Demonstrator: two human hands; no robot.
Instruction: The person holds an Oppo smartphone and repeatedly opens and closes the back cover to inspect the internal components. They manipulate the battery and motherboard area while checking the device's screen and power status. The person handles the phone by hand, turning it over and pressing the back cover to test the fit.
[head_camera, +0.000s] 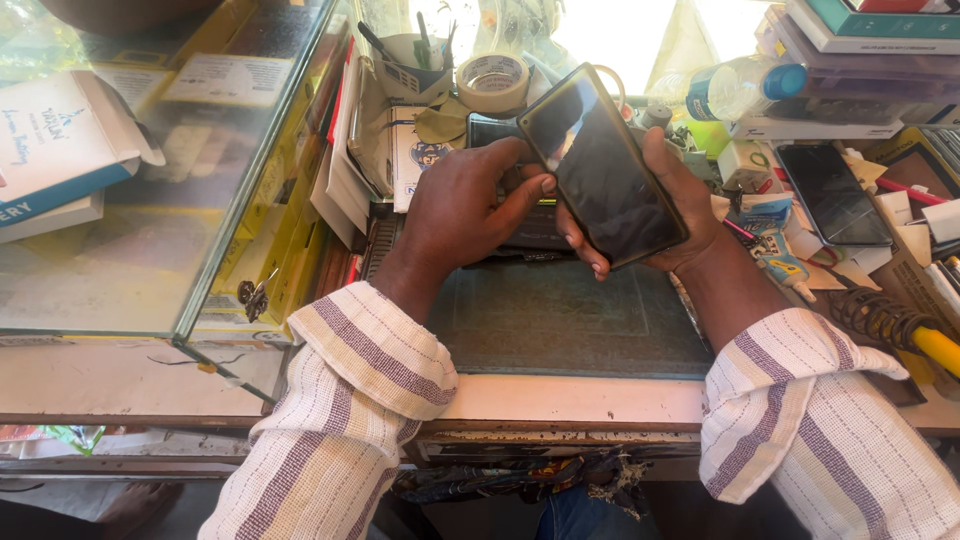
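Open room on the mat (560, 330) below the hands. Glass case (150, 200) walls the left; tape (492, 82), bottle (742, 88) and clutter crowd behind and right.

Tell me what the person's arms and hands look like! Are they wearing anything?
Both arms wear loose cream sleeves with purple and tan stripes and a fine woven grid. The left sleeve and right sleeve end at the wrists. The left hand and right hand are bare, without gloves.

A dark phone screen (603, 165) sits at centre, tilted. At three o'clock a second black screen (833, 195) lies flat. At nine o'clock, a white-and-blue box (55, 150); a white label (230, 78) at eleven.
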